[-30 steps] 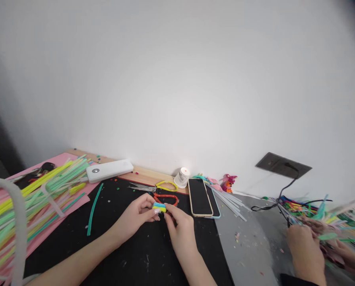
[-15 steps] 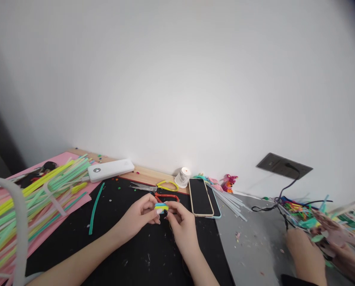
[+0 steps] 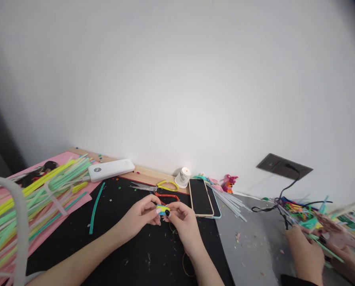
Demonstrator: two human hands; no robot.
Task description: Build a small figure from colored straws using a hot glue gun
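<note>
Over the black mat (image 3: 129, 254), both hands meet at a small blue-and-yellow piece (image 3: 162, 209), whose exact kind I cannot make out. My left hand (image 3: 143, 214) pinches its left side between thumb and fingers. From the right, my right hand (image 3: 181, 220) has its fingers closed on the other side. A black spot shows at the right thumb's tip; whether it belongs to the piece is unclear. Just behind the hands lie scissors (image 3: 168, 196) with red and yellow handles. A teal strip (image 3: 96, 208) rests to the left on the mat.
Pastel strips (image 3: 55, 186) cover pink paper at left, beside a white power bank (image 3: 111, 169). A paper cup (image 3: 183, 177), phones (image 3: 201, 197) and a pink-orange figure (image 3: 230, 183) stand or lie along the wall. Another person's hands (image 3: 307, 254) work at right near a cable (image 3: 280, 198).
The blue-and-yellow piece has been turned slightly and shifted a little down in my fingers. At right, the other person's hands now hold a light green strip pointing down-right.
</note>
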